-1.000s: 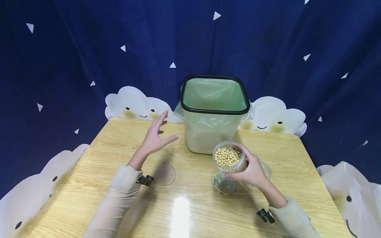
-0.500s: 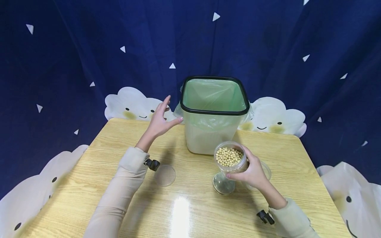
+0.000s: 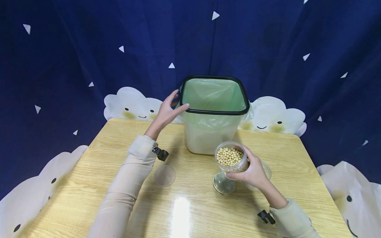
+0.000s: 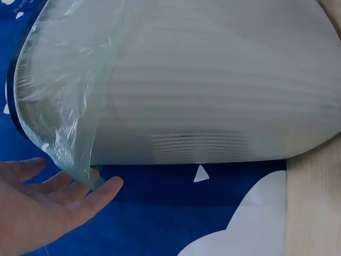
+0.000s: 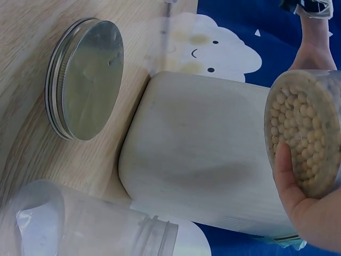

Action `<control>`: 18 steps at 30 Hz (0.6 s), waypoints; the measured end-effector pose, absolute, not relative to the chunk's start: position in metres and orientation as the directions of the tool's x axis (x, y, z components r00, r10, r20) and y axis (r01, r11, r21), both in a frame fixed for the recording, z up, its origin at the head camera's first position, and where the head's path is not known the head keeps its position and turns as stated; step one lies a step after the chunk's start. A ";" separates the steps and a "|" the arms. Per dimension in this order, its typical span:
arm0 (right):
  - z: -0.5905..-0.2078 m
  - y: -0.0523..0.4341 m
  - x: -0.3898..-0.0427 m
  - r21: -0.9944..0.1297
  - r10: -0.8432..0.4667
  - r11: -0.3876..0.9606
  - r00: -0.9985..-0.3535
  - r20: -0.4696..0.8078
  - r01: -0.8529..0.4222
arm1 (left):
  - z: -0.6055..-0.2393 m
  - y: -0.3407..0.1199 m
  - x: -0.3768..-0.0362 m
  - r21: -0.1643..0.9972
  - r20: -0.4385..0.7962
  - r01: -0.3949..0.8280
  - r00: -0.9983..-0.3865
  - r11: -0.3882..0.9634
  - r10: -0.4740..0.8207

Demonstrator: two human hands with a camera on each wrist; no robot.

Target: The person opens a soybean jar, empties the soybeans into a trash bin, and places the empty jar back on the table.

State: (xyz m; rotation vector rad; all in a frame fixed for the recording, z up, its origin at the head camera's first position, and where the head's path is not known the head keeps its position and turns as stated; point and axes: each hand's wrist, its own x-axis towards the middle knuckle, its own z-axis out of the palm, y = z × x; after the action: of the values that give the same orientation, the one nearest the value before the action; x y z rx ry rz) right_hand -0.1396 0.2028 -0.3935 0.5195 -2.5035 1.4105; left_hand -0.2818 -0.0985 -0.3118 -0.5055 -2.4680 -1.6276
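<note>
Backdrop: dark blue curtain [image 3: 89, 39] with small white triangles, smiling white clouds along its lower edge.
Surface: pale wooden table [image 3: 98, 172], glossy, with a bright glare patch near the front edge.
Waste bin: cream square bin [image 3: 208, 135] with a black rim and a pale green liner bag [image 3: 214, 94], standing at the far middle of the table; loose liner film hangs over its left corner.
Left hand: left hand [image 3: 168, 110] reaches to the bin's upper left corner — fingers straight and spread, thumb tip against the black rim, fingertips by the hanging film. Nothing is clasped; the left wrist view shows the open palm [image 4: 37, 208] just under the film's edge.
Right hand: right hand [image 3: 253, 172] wraps around the jar of soybeans [image 3: 230, 158] — a clear, open-mouthed jar, tilted and lifted off the table, just in front of the bin's near wall and well below its rim.
Metal lid: round silver screw lid [image 3: 223, 183] lying on the table directly under the held jar.
Second jar: empty clear jar [image 5: 80, 224] on its side beside the right hand, mostly hidden behind it in the head view.
Clear disc: round transparent lid [image 3: 165, 175] flat on the table, near the left forearm.
Sleeves: beige, a small black clip at each wrist.
</note>
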 end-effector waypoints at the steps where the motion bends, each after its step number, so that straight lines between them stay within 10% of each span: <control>1: -0.393 0.203 -0.140 -0.782 -0.194 0.476 -0.915 0.353 -0.403 | -0.311 -0.096 -0.283 0.870 0.297 0.349 -0.934 0.348 0.197; 18: -0.375 0.210 -0.143 -0.795 -0.185 0.436 -0.906 0.380 -0.422 | -0.312 -0.084 -0.293 0.862 0.249 0.304 -0.951 0.405 0.184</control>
State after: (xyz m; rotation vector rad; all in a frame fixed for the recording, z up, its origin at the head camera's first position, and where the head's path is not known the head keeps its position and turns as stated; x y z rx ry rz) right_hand -0.1433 0.2102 -0.3754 0.5287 -2.4536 1.4595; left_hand -0.2934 -0.0843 -0.3121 -0.4423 -2.5349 -1.5940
